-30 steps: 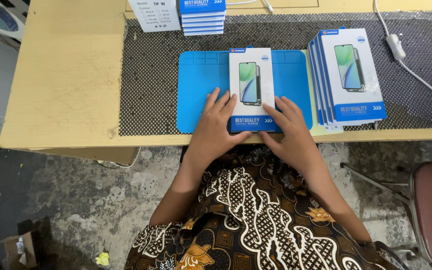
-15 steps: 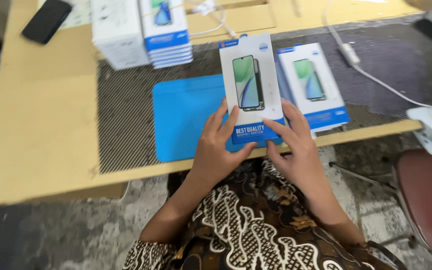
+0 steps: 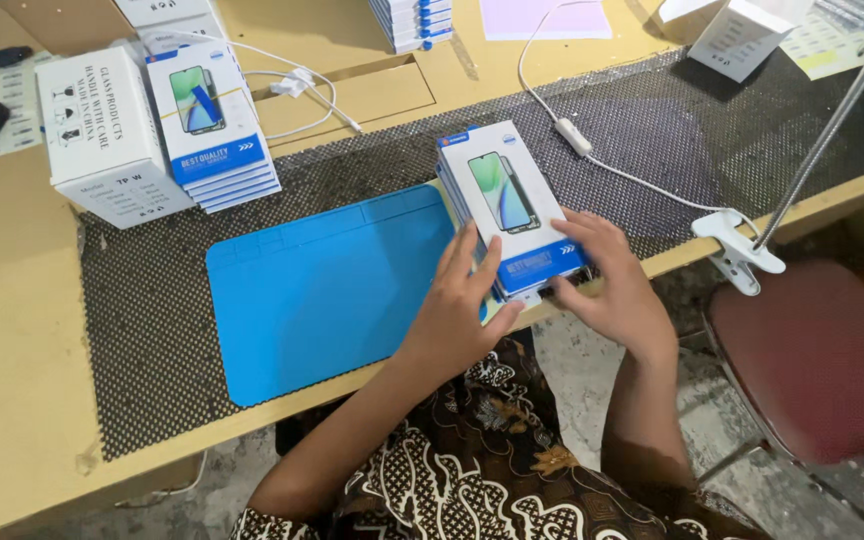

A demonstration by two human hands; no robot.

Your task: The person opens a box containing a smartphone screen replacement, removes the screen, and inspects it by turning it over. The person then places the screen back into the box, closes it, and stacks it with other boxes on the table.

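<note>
I am sitting at a big tan table (image 3: 12, 330) with a black bumpy mat (image 3: 142, 300) on it. On top of that lies a blue mat (image 3: 322, 290), and nothing sits on the blue mat right now. At the far left there is a white box (image 3: 102, 130), and just beside it a stack of flat boxes (image 3: 214, 125) with a phone picture on top. I think those are ones I still have to do, or ones I am done with; I cannot tell which. Another small stack (image 3: 410, 20) sits at the far edge. A white cord (image 3: 592, 150) runs across the black mat. Near the table edge, just right of the blue mat, is my pile of flat phone boxes (image 3: 507, 205). My left hand (image 3: 462, 310) has its fingers spread and presses on the pile's near left side. My right hand (image 3: 612, 285) holds the near right corner, fingers bent around it. So the pile looks gathered, and I am squaring it up.
</note>
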